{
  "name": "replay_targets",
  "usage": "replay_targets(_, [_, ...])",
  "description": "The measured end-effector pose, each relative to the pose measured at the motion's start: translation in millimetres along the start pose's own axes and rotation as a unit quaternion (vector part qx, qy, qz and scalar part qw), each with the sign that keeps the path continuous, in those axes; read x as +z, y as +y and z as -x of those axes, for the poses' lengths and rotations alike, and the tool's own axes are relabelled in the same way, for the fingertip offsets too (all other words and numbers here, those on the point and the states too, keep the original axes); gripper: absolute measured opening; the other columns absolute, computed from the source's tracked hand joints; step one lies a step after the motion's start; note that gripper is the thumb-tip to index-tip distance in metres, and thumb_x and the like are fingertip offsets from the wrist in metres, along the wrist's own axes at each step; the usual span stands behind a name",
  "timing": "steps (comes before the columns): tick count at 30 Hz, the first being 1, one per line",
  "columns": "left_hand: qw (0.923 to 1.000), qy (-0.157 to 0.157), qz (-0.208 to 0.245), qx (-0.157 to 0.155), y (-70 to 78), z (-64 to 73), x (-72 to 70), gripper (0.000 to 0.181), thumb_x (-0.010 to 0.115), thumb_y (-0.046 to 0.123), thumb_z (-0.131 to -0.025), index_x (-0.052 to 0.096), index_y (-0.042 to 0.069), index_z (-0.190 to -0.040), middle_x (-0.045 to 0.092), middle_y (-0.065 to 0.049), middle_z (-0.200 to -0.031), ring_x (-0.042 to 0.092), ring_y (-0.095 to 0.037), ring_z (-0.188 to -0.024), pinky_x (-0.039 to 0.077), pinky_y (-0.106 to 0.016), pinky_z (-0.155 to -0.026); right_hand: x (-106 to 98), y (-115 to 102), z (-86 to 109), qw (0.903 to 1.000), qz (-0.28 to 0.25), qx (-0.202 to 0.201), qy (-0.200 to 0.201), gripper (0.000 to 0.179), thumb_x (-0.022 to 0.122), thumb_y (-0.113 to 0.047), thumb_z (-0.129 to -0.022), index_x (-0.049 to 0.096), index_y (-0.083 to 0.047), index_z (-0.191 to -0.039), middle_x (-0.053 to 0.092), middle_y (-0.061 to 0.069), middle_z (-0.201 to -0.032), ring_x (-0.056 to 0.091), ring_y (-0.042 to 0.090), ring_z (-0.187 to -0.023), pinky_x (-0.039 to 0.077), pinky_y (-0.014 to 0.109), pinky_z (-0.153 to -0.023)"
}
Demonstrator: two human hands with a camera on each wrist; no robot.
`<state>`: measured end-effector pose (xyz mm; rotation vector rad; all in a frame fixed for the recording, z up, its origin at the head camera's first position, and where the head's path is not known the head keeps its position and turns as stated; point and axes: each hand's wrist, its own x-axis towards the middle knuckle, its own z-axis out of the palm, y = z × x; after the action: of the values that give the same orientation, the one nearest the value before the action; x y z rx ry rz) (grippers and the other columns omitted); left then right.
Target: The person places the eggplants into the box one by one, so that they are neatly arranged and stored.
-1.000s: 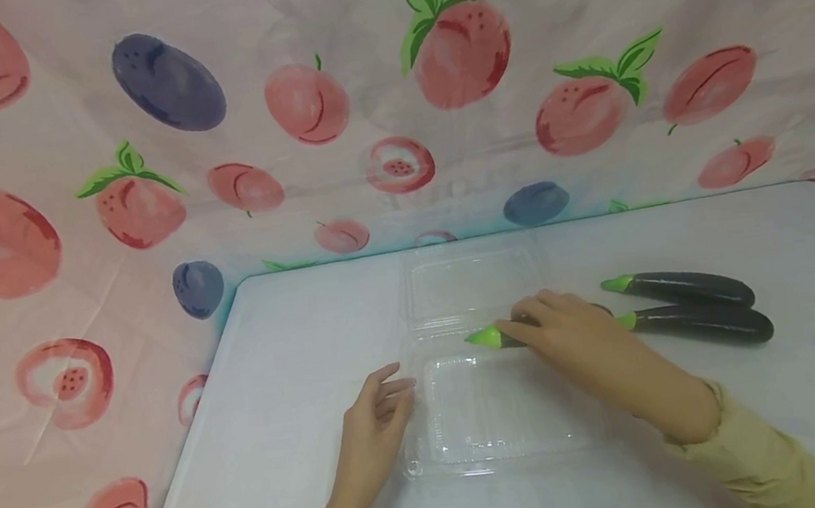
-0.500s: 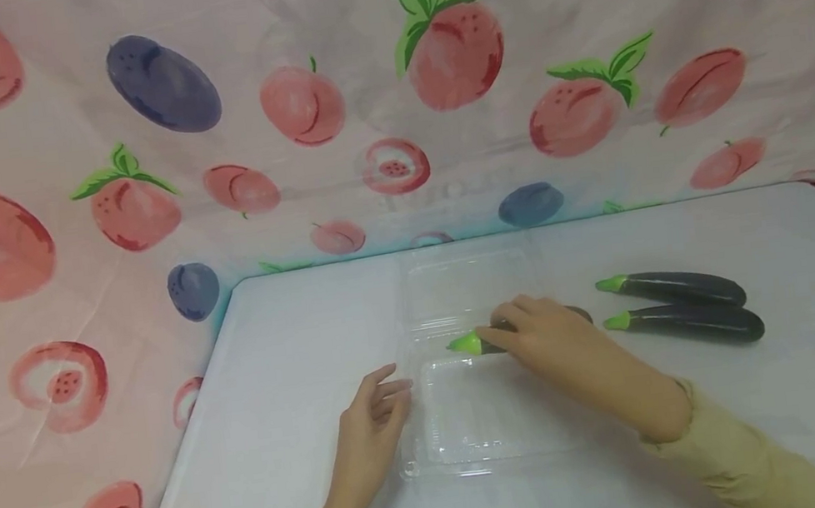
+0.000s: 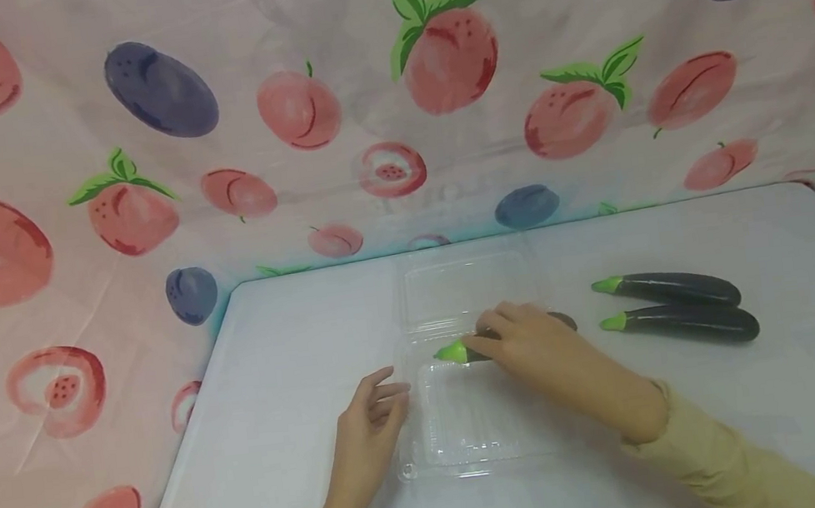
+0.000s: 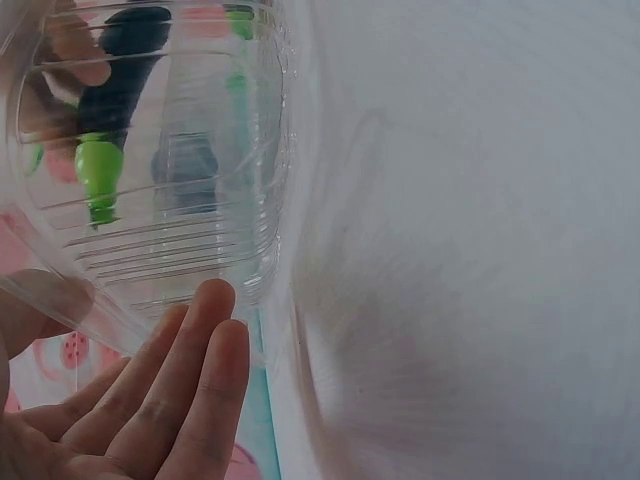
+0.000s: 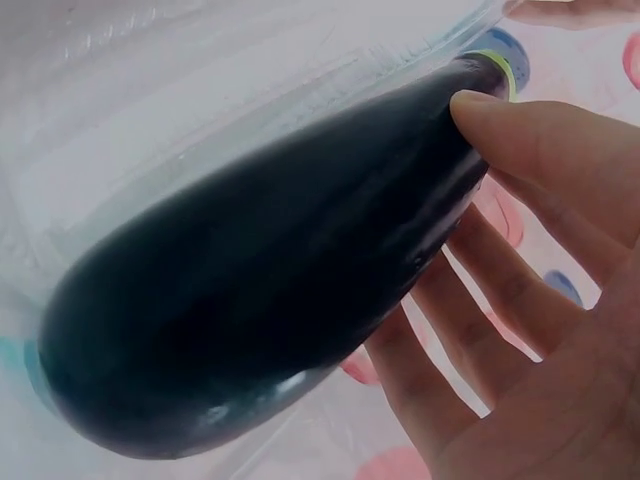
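A dark eggplant with a green stem cap (image 3: 453, 353) is in my right hand (image 3: 539, 352), which grips it from above, over the clear plastic clamshell box (image 3: 468, 453). In the right wrist view the thumb (image 5: 540, 140) lies on one side of the eggplant (image 5: 250, 270) and the fingers on the other. Just left of the box is my left hand (image 3: 370, 426), fingers fairly straight and their tips at the box's edge. The left wrist view has those fingers (image 4: 175, 390) beside the transparent wall (image 4: 180, 250), with the green stem visible through it.
Two more eggplants lie to the right on the white table (image 3: 289, 343), a rear one (image 3: 683, 288) and a front one (image 3: 695, 324). The box's lid (image 3: 464, 289) is folded back toward the fruit-print cloth (image 3: 337, 170) behind the table.
My right hand has carried the eggplant leftward over the box. The left hand has kept its place at the box's edge. The whole head view has shifted slightly.
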<state>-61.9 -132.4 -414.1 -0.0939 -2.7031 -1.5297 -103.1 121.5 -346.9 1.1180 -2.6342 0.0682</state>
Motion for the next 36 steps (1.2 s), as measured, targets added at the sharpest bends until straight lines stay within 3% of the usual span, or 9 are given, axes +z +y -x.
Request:
replay_targets(10, [0.9999,-0.002,0.006,0.012,-1.7,-0.4,0.1,0.041,0.063,0.022,-0.099,0.053,0.007,-0.136,0.071,-0.009,-0.115,0.072,-0.021,-0.103,0.060,-0.026,-0.084,0,-6,-6.1,0.9983,-0.005,0.024,-0.052,0.050,0.084,-0.010,-0.079,0.067,-0.015,-0.127,0.066,0.004,-0.112,0.061,0.023,-0.106,0.056,0.039,-0.096])
replay_targets(22, [1.0000,-0.001,-0.001,0.000,-0.7,-0.9,0.5,0.042,0.064,0.019,-0.098,0.052,0.008,-0.137,0.072,-0.007,-0.114,0.072,-0.020,-0.103,0.060,-0.024,-0.083,6,-7,-12.7,0.9991,0.004,0.005,-0.042,0.042,0.081,-0.008,-0.082,0.069,-0.013,-0.122,0.067,0.006,-0.108,0.062,0.023,-0.100,0.058,0.038,-0.091])
replay_targets(28, [1.0000,-0.006,0.004,0.007,-1.5,-1.6,0.1,0.042,0.063,0.021,-0.099,0.052,0.006,-0.136,0.071,-0.009,-0.115,0.071,-0.022,-0.103,0.060,-0.025,-0.083,9,-6,-15.6,0.9985,0.009,0.004,-0.053,0.042,0.081,-0.009,-0.082,0.069,-0.014,-0.122,0.067,0.006,-0.107,0.062,0.022,-0.098,0.058,0.037,-0.090])
replay_targets(36, [0.9999,-0.006,0.003,-0.007,-0.9,-1.6,0.0,0.043,0.064,0.022,-0.098,0.052,0.008,-0.137,0.071,-0.008,-0.115,0.071,-0.020,-0.103,0.060,-0.023,-0.084,13,-3,-18.7,0.9978,0.015,-0.001,-0.064,0.042,0.082,-0.009,-0.081,0.070,-0.016,-0.121,0.067,0.005,-0.105,0.063,0.021,-0.096,0.059,0.036,-0.089])
